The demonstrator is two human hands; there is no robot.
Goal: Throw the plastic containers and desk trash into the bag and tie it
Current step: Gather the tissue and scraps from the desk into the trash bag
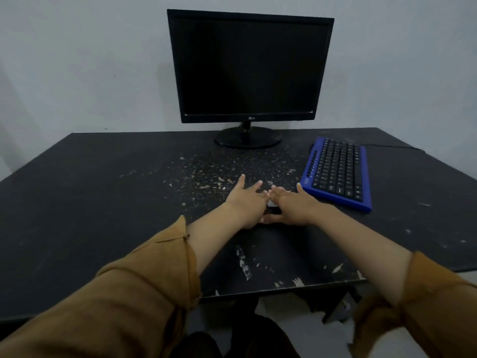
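Mustard sleeves (144, 280): cut off by frame bottom. Mid-bench (77, 202): left hand (247, 202), right hand (291, 205) side by side, palms down, each grip apart, fingers straight. Between them white scrap (271, 202), mostly hidden, identity unclear. Beyond: pale flecks (206, 177); keyboard (338, 171) toward right edge; monitor (250, 65) at far edge.

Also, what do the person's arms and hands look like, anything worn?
The left hand and right hand are bare: no gloves, rings or watch visible. The left sleeve and right sleeve are loose mustard-brown fabric, ending partway along the forearms; the left cuff carries a small knotted cord.
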